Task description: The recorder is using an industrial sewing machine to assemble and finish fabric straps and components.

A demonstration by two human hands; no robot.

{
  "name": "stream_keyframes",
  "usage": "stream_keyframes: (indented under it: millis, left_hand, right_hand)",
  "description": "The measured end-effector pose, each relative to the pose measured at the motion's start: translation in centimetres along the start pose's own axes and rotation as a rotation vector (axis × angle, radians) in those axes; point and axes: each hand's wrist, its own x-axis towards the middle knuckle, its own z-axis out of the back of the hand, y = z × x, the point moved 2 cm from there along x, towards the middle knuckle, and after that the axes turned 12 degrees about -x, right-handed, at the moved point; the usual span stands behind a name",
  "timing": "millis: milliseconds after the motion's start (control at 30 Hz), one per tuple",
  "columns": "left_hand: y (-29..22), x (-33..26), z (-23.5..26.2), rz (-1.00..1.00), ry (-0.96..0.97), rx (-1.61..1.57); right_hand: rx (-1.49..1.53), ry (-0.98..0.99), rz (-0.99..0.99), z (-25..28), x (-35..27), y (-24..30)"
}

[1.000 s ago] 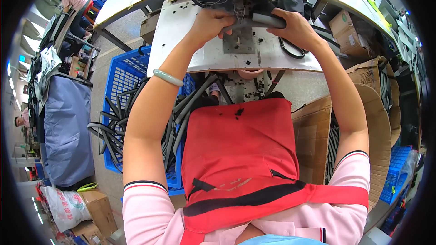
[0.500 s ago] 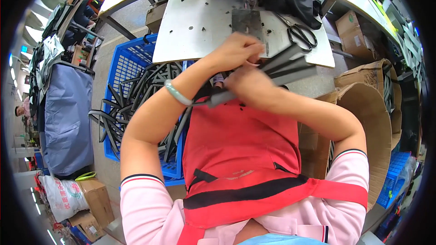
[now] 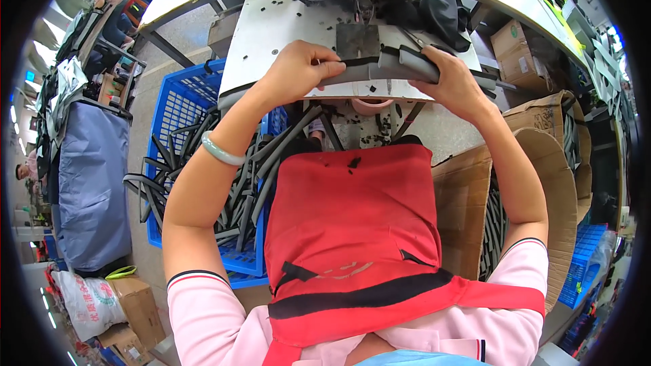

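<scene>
Both my hands are raised at the front edge of the white sewing table. My left hand (image 3: 302, 71) pinches a long grey strip with black edging (image 3: 359, 70) between thumb and fingers. The strip runs across to the right, and its left end seems to trail past my wrist. My right hand (image 3: 453, 85) is closed round a small bundle of grey strips (image 3: 407, 64) lying along the same line. Just behind the strips is the sewing machine's dark metal plate (image 3: 358, 41), with the needle area above it. My right fingers and the bundle hide the scissors' handles.
A blue crate (image 3: 178, 105) full of grey and black strips stands at my left. An open cardboard box (image 3: 468, 190) with more strips is on my right. Black cloth (image 3: 444, 20) lies on the table's back right. A red apron (image 3: 352, 210) covers my lap.
My hands were close together, wrists nearly crossing, over the table's front edge. They have moved apart, with the strip now spanning between them and the bundle turned nearly level.
</scene>
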Motion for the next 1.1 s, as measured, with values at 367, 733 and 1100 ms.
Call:
stream_keyframes:
  millis: [367,733,1100]
  left_hand:
    - [0.3,3.3,1.4,-0.16,-0.122,0.156]
    - [-0.4,4.4,1.9,-0.125,-0.142,0.114]
    - [1.2,5.7,3.2,-0.153,-0.241,0.099]
  right_hand:
    - [-0.083,-0.015,-0.019,0.0,2.7,-1.3]
    - [-0.027,-0.09,-0.028,-0.3,3.7,-2.3]
    - [0.009,-0.162,-0.114,-0.2,4.3,-3.3]
